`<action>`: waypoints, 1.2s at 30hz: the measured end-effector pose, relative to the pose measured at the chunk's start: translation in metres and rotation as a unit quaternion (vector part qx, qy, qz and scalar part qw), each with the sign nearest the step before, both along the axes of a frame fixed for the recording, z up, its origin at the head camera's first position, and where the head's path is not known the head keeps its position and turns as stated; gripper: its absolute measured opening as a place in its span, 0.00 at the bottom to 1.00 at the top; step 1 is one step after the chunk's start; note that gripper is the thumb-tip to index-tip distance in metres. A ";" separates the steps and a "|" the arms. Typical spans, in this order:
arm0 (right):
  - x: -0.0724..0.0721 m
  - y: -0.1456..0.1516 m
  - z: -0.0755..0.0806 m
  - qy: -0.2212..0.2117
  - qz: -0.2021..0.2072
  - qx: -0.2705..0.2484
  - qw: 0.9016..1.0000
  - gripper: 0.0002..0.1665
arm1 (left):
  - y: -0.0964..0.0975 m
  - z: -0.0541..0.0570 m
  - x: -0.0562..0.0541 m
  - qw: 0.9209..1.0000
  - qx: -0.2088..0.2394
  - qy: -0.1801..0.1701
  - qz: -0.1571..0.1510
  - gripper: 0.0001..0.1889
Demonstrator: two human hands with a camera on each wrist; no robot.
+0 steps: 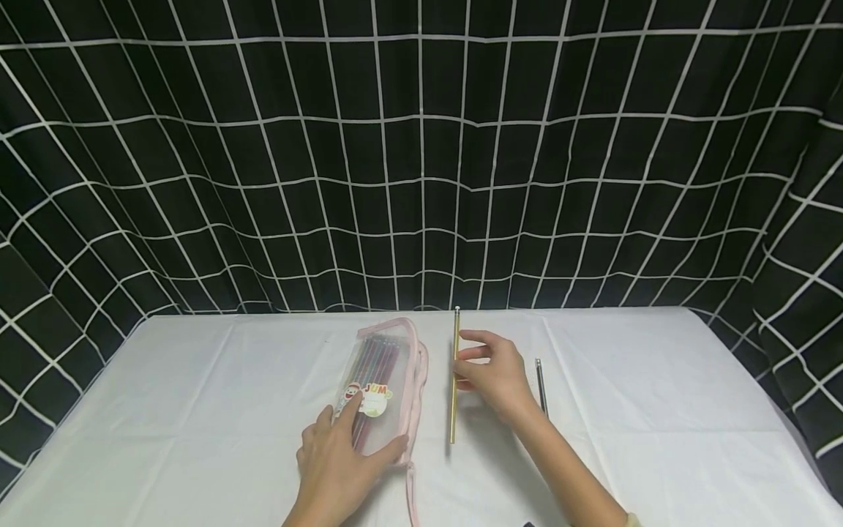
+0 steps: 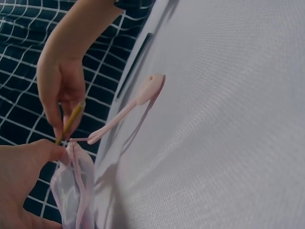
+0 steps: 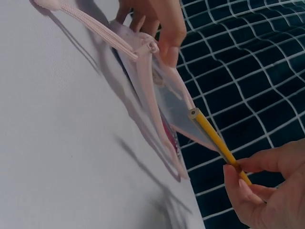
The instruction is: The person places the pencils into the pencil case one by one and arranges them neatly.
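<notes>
A see-through pencil case (image 1: 395, 432) with pink trim, a cartoon "JUM..." print and several pencils inside lies on the white table. My left hand (image 1: 339, 457) grips its near end, thumb at the zipped edge and fingers over the printed side. The zip side gapes open in the right wrist view, where the case's pink edge (image 3: 150, 90) shows. Just right of the case, my right hand (image 1: 494, 369) pinches a yellow pencil (image 1: 454, 395) between thumb and fingers, above the table. The pencil points lengthwise away from me, roughly along the case.
A dark pencil (image 1: 541, 388) lies on the table (image 1: 658, 410), partly behind the right forearm. The pink zipper strap (image 2: 151, 88) trails from the case's near end. Black cloth with a white grid (image 1: 441, 154) hangs behind the table.
</notes>
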State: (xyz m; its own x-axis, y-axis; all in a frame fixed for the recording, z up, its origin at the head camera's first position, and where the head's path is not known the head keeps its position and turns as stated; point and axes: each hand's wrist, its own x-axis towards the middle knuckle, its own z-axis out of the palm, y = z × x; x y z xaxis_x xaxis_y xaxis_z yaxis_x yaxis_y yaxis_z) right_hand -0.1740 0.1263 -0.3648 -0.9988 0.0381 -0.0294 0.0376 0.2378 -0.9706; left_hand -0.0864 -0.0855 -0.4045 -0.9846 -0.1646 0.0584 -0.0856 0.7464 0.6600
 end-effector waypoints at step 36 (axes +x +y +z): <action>0.006 -0.030 -0.018 -0.018 -0.006 -0.080 0.997 0.38 | 0.001 0.001 0.002 1.000 0.005 -0.003 -0.003 0.51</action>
State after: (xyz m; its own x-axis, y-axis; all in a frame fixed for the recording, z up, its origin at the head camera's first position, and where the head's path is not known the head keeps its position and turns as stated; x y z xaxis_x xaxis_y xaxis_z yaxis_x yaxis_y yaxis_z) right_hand -0.1682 0.0961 -0.3832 -0.9966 0.0415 -0.0711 0.0742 0.0798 -0.9940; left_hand -0.0847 -0.0849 -0.4038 -0.9858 -0.1599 0.0519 -0.0850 0.7404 0.6667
